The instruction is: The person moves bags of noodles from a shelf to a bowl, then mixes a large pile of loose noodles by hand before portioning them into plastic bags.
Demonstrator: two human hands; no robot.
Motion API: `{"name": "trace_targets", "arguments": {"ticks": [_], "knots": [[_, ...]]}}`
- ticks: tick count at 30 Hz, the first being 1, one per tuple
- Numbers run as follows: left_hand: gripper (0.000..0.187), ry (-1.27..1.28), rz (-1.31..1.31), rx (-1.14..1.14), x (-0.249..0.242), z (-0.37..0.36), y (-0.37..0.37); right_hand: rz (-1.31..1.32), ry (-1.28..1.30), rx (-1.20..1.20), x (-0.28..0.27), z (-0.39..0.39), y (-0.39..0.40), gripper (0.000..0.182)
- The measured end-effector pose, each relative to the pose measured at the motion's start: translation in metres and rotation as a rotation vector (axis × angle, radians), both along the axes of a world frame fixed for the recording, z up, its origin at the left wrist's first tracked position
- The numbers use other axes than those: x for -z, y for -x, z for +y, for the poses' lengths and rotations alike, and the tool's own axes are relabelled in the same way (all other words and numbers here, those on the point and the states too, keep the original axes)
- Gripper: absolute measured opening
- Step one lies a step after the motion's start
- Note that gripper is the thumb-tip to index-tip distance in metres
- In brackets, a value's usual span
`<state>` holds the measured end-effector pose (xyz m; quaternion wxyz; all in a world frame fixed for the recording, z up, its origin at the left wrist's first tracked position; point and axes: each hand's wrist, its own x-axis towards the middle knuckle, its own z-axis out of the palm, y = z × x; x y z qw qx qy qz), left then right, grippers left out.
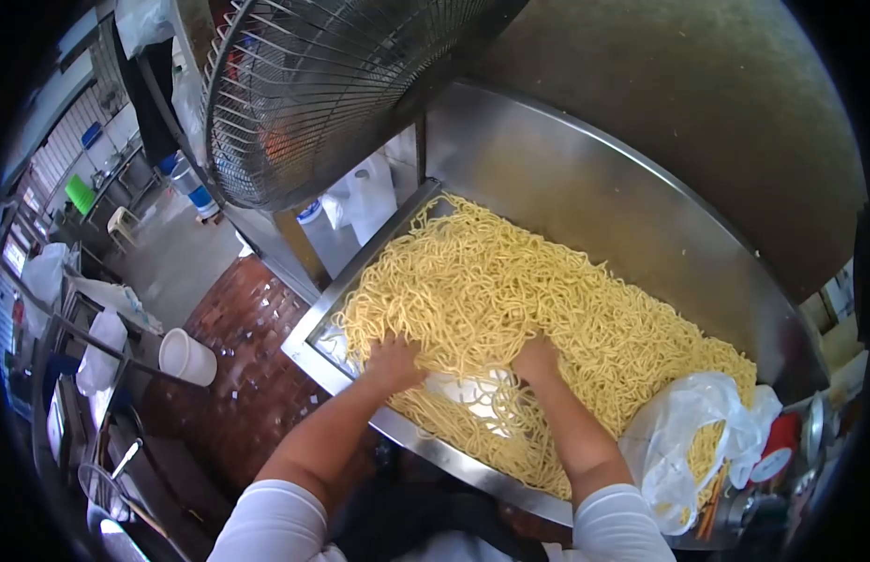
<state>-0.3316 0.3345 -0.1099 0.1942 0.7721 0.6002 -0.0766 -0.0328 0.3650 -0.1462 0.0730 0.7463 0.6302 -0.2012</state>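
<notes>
A thick heap of yellow noodles (482,272) covers most of a shallow steel tray (438,454) in front of me. My left hand (394,365) is in the noodles near the tray's left front corner. Its fingers curl into the strands, and their tips are hidden. Further right, my right hand (536,359) is sunk into the same heap, with noodles around its mostly covered fingers. Between my hands and slightly nearer to me, a patch of bare tray bottom shows through thinner strands.
A large caged fan (332,103) stands over the tray's far left side. At the right front, a clear plastic bag (674,421) with noodles lies beside a red scale (777,450) and wooden chopsticks (713,506). A white bucket (186,358) stands on the brick floor at left.
</notes>
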Motion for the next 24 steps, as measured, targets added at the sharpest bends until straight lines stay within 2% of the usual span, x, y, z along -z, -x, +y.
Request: {"name": "trace_targets", "arguments": {"ticks": [3, 5, 6, 8, 9, 10, 11, 12, 13, 14, 16, 18, 19, 21, 22, 24], "knots": [[0.069, 0.048, 0.007, 0.063, -0.010, -0.006, 0.010, 0.082, -0.125, -0.096, -0.021, -0.059, 0.012, 0.054], [0.071, 0.006, -0.070, 0.149, -0.004, -0.024, 0.015, -0.057, -0.297, -0.280, -0.027, -0.089, 0.011, 0.046], [0.073, -0.024, -0.091, 0.160, 0.005, -0.031, 0.015, -0.064, -0.298, -0.275, -0.036, -0.085, 0.004, 0.046], [0.074, 0.061, -0.087, 0.218, -0.003, -0.031, 0.013, 0.150, 0.166, -0.281, -0.078, -0.064, -0.012, 0.044], [0.074, 0.146, -0.079, 0.264, -0.009, -0.030, 0.011, 0.150, 0.158, -0.265, -0.098, -0.059, -0.017, 0.044], [0.066, 0.155, -0.070, 0.329, -0.017, -0.022, 0.011, 0.167, 0.146, -0.240, -0.119, -0.053, -0.020, 0.044], [0.066, 0.147, -0.068, 0.341, -0.032, -0.004, 0.007, 0.186, 0.134, -0.218, -0.133, -0.046, -0.025, 0.045], [0.061, 0.305, -0.045, 0.349, -0.048, 0.018, 0.003, 0.186, 0.127, -0.210, -0.141, -0.040, -0.032, 0.045], [0.056, 0.464, -0.023, 0.352, -0.061, 0.031, -0.001, 0.304, 0.044, -0.165, -0.146, -0.034, -0.040, 0.045], [0.048, 0.150, -0.116, 0.257, -0.074, 0.030, 0.002, 0.420, -0.038, -0.122, -0.149, -0.030, -0.046, 0.046], [0.046, -0.057, -0.125, 0.206, -0.090, 0.058, -0.012, 0.344, -0.146, -0.077, -0.151, -0.022, -0.056, 0.045], [0.044, -0.012, -0.142, 0.178, -0.103, 0.094, -0.031, 0.261, -0.280, 0.022, -0.149, -0.012, -0.062, 0.048], [0.044, -0.014, -0.138, 0.183, -0.098, 0.109, -0.040, 0.264, -0.283, 0.027, -0.142, -0.006, -0.068, 0.048], [0.045, -0.144, -0.151, 0.104, -0.073, 0.144, -0.060, 0.216, -0.491, -0.003, -0.119, 0.010, -0.086, 0.040], [0.050, -0.147, -0.141, 0.077, -0.060, 0.160, -0.072, 0.221, -0.492, 0.004, -0.112, 0.018, -0.100, 0.040], [0.056, -0.120, -0.153, 0.141, -0.065, 0.163, -0.097, 0.106, -0.528, 0.091, -0.101, 0.032, -0.146, 0.037]]}}
